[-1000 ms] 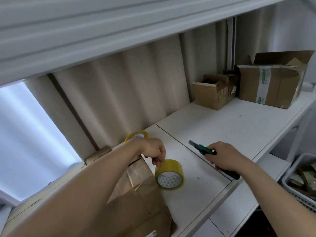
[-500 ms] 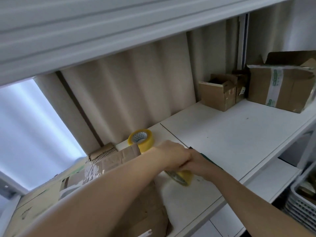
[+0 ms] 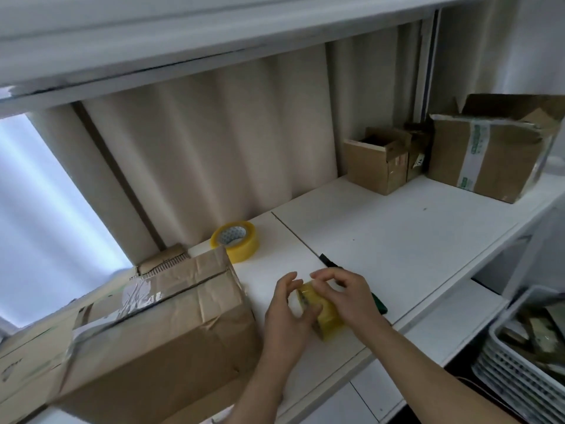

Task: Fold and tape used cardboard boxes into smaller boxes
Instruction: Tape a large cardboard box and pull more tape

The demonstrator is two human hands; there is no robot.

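With both hands, left hand (image 3: 289, 313) and right hand (image 3: 345, 296), curled around the tape roll (image 3: 321, 313) near the bench (image 3: 397, 240) front edge, I judged a fumbled tape end could knock the cutter (image 3: 351, 281) off.

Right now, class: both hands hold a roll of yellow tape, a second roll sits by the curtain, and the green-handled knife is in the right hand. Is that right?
Not quite. The head view shows the knife lying on the shelf behind the right hand. That hand and the left hand hold the tape roll; the second roll sits by the curtain.
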